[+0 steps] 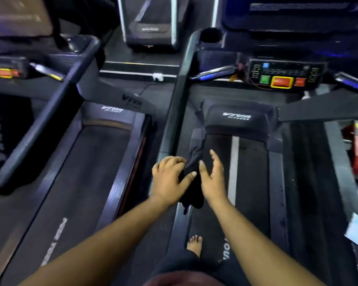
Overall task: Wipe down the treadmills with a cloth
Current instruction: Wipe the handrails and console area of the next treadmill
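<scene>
Left hand grips 1 dark cloth; right hand spread, apparently touching it; 2 treadmills.

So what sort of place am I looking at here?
Most likely a gym's cardio area: two black belt treadmills side by side, a console with green and red buttons, and a third machine ahead. The left hand grips a dark cloth.

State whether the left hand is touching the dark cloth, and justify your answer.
Touching. The head view shows the left hand with fingers and thumb curled round the dark cloth, no gap between them.
</scene>
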A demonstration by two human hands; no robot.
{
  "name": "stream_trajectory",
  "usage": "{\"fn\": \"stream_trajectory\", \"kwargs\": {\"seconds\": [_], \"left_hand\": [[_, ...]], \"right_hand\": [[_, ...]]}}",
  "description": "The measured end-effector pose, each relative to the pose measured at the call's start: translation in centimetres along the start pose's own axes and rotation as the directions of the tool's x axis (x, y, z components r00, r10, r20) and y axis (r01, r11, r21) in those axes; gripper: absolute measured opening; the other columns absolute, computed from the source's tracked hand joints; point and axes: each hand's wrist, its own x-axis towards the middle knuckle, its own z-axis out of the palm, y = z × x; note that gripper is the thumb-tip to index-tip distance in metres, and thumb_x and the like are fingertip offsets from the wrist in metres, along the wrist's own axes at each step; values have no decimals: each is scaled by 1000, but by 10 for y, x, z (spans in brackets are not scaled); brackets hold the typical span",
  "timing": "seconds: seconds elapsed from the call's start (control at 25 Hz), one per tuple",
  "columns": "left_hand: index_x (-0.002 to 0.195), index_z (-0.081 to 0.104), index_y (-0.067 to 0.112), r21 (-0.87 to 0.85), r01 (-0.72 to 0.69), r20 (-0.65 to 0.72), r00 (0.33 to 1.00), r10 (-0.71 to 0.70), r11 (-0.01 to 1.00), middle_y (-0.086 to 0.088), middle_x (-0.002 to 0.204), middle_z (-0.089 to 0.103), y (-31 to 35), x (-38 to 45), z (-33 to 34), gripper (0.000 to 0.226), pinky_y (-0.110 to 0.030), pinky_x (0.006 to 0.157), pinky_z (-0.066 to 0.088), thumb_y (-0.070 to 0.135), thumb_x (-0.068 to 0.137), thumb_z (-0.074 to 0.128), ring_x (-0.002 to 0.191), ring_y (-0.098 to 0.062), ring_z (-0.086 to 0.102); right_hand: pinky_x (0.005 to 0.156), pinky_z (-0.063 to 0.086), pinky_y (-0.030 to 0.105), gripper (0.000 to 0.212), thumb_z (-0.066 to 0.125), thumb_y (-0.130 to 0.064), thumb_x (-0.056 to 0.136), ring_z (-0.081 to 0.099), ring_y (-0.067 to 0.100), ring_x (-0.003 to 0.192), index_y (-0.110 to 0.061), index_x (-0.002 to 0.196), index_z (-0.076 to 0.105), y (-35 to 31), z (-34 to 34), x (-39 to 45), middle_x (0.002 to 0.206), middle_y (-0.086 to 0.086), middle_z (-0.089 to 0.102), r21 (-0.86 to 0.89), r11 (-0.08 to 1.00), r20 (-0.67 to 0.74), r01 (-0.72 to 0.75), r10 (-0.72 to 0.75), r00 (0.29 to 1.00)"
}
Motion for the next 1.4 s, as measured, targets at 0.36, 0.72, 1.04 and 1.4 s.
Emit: {"fn": "stream_trajectory", "kwargs": {"seconds": [0.36,0.72,1.04,1.4], "left_hand": [[115,63,11,-407,417,-26,884,-467,812,-5,115,64,-53,-10,-9,59,-46,97,46,59,92,39,108,-16,58],[138,49,23,-701,488,16,740,-673,520,-3,126,60,-45,6,1,57,-26,103,43,44,86,38,116,-10,55],[130,49,38,-640,420,-9,833,-553,643,20,130,50,-55,6,10,48,-17,108,34,48,86,32,124,10,45],[154,24,28,-374,401,86,913,-399,836,13,162,20,-58,8,20,67,-18,120,13,53,92,25,148,4,15]], "right_hand": [[125,8,40,72,43,-40,103,5,18,154,-21,158,0,-10,118,-6,166,5,5,40,996,313,-74,58,948],[125,3,31,90,33,-73,90,-4,5,152,-25,156,-4,8,119,-19,164,-10,-5,161,987,292,20,-67,954],[124,16,38,92,36,-74,89,17,11,152,-16,158,19,14,138,34,165,2,18,317,930,186,-188,134,973],[117,31,40,83,51,-71,83,48,24,132,-20,148,42,39,157,91,152,12,44,514,652,304,-557,468,830]]}}
